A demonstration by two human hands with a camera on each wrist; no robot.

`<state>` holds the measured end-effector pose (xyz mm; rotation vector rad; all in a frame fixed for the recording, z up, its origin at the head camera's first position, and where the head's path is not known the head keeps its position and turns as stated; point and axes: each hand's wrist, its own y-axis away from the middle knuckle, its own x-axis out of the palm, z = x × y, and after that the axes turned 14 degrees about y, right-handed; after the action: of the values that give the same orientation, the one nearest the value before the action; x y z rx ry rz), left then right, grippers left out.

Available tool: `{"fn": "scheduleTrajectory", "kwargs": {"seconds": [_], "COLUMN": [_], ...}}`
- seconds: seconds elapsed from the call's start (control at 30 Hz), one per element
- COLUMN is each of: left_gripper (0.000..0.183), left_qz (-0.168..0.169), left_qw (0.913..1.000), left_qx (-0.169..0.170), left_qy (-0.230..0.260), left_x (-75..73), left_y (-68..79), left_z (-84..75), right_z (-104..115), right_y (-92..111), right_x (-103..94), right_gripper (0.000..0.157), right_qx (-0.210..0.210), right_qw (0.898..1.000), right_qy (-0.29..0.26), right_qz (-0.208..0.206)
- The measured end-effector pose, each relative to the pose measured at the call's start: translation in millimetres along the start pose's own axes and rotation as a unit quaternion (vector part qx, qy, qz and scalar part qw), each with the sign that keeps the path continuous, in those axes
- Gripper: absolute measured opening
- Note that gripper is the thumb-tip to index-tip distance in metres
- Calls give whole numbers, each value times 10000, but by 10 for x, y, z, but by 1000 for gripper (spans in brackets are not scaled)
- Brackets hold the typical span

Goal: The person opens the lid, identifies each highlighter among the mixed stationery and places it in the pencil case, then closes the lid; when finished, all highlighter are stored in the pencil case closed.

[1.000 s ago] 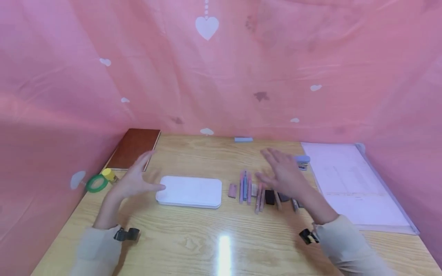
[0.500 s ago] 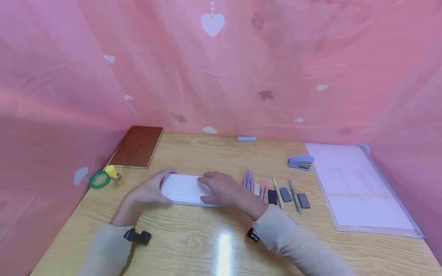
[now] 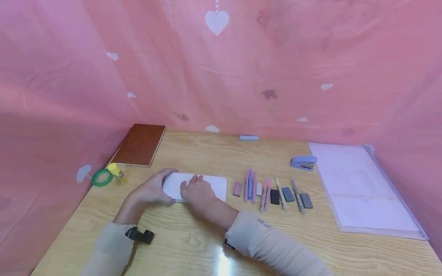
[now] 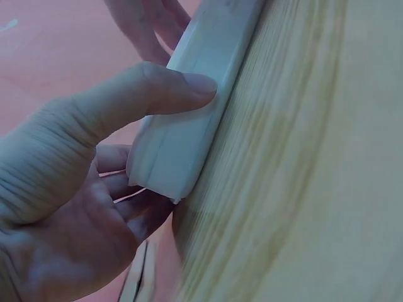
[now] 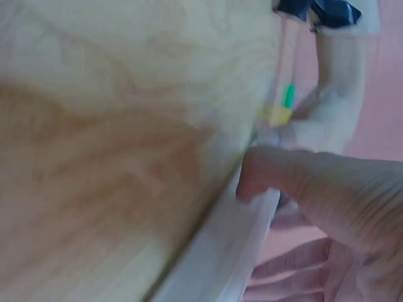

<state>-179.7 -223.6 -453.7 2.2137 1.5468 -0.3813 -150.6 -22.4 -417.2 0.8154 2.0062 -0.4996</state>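
A flat white pencil case point(image 3: 219, 187) lies on the wooden table, its rounded lid facing up. My left hand point(image 3: 152, 188) grips its left end; in the left wrist view the thumb point(image 4: 170, 91) presses the front wall while the fingers reach behind the case. Over the left-middle part of the lid is my right hand point(image 3: 200, 193), its fingers bent on the top. From the right wrist view, that hand's thumb point(image 5: 271, 173) sits against the front side of the case point(image 5: 217, 251), with the fingers across the lid.
Right of the case lie a pink eraser point(image 3: 237, 189), several pens point(image 3: 250, 186) and grey and black erasers point(image 3: 274, 196). Farther right are a stapler point(image 3: 303, 161) and a clear paper folder point(image 3: 366, 191). At left: brown notebook point(image 3: 141, 145), green tape point(image 3: 102, 178), glue stick point(image 3: 117, 172).
Both hands came down from the air onto the pencil case. The left took its left end; the right moved left from above the pens, then from the case's right end across the lid.
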Motion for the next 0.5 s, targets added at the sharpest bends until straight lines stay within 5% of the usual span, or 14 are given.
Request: {"fn": "scheduleTrajectory", "kwargs": {"seconds": [0.1,0.23,0.5], "left_gripper": [100,98,104], "left_qz": [-88,-184,-155], "left_qw": [9999,9998,9998], "left_qx": [73,27,114], "left_qy": [-35,-60,-45], "left_x": [0,12,-13], "left_y": [-7,-14,-6], "left_z": [23,42,58], "right_z": [161,301,126], "right_y": [-20,-38,-67], "right_x": [10,1,-120], "right_gripper": [31,34,34], "right_qx": [444,777,641], "right_qw": [9966,9929,9976], "right_qy": [616,890,-147], "right_qz": [-330,-151,219]}}
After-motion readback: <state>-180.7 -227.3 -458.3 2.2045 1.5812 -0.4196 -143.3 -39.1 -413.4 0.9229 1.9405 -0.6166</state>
